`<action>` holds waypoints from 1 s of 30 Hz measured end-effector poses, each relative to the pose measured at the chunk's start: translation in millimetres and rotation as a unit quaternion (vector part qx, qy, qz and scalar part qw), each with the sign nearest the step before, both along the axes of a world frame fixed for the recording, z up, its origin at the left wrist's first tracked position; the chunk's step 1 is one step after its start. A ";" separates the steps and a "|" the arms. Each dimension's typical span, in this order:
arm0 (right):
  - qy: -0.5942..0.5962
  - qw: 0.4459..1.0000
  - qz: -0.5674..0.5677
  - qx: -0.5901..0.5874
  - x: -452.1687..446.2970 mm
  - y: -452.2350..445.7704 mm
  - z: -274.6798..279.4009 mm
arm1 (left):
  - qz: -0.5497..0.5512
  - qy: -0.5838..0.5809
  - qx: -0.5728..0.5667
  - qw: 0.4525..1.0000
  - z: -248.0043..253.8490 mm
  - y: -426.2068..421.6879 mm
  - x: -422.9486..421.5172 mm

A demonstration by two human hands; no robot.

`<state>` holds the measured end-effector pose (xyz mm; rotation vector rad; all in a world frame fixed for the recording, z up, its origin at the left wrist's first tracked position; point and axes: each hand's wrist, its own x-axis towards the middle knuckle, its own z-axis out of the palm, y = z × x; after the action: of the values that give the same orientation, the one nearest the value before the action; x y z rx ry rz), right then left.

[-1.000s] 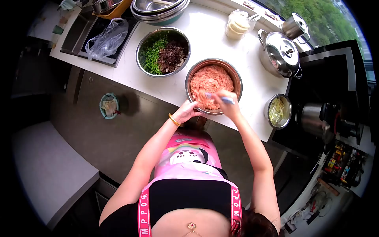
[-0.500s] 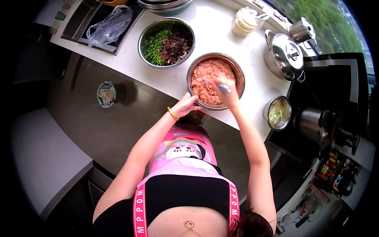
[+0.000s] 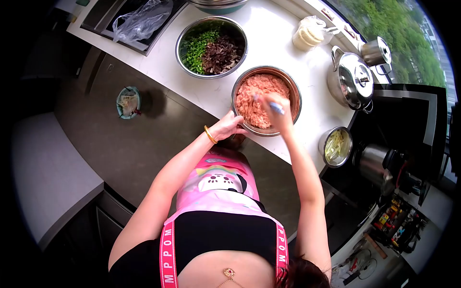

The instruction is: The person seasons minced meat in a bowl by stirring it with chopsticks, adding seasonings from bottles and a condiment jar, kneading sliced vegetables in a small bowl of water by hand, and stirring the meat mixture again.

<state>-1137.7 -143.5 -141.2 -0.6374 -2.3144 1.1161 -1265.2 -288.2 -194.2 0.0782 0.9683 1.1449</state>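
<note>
Pink minced meat lies in a round stainless-steel bowl on the white counter, and from far I see the left hand holding its rim with the fingers, probably for steadiness, while the right hand's fingers wrap a blurred blue-and-white handle.

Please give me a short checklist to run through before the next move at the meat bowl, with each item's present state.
1. Left hand steadying the meat bowl: ok, at its near rim.
2. Right hand gripping the blue-handled utensil: ok, above the meat.
3. Utensil's tip in the meat: cannot tell, blurred.
4. Bowl's base fully on the counter: cannot tell, base hidden; rim near the edge.
5. Chopped greens nearby: ok, in the neighbouring bowl.
</note>
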 end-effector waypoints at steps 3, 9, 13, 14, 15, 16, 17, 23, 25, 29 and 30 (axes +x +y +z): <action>-0.009 0.999 -0.044 0.012 11.0 34.9 19.5 | 0.002 0.011 0.005 1.000 7.5 3.1 1.5; -0.080 0.992 -0.096 -0.002 83.3 15.6 54.9 | 0.023 0.020 -0.007 1.000 6.4 4.3 1.0; -0.068 0.984 -0.164 -0.007 88.2 9.5 47.3 | 0.000 0.013 -0.013 1.000 5.2 4.1 -1.0; -0.032 0.985 -0.170 -0.026 82.3 10.2 29.5 | 0.014 0.024 -0.015 1.000 6.4 4.0 0.6; 0.005 0.983 -0.176 -0.045 75.8 7.5 14.5 | 0.014 0.024 -0.015 0.999 6.2 3.9 2.0; 0.008 0.981 -0.180 -0.072 71.2 2.5 11.4 | 0.016 0.022 -0.009 1.000 5.3 4.5 2.0; 0.029 0.976 -0.173 -0.126 67.4 -4.8 9.2 | 0.019 0.020 -0.004 1.000 3.5 4.5 1.0; 0.008 0.994 -0.057 -0.092 65.5 -33.5 31.4 | 0.001 0.008 -0.012 1.000 4.7 3.2 -0.9; -0.067 0.993 -0.014 -0.098 71.0 -32.1 26.4 | -0.002 0.010 -0.016 1.000 6.3 3.0 0.2; -0.045 0.996 -0.073 -0.001 80.3 3.9 11.4 | 0.007 0.017 -0.010 1.000 5.8 3.6 -0.5; -0.051 0.995 -0.089 0.003 78.5 10.0 13.4 | 0.006 0.015 -0.012 1.000 5.5 3.7 -0.5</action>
<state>-1059.2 -133.6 -127.7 -0.8979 -2.2922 1.0145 -1265.6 -284.6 -188.7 0.0700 1.0102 1.1450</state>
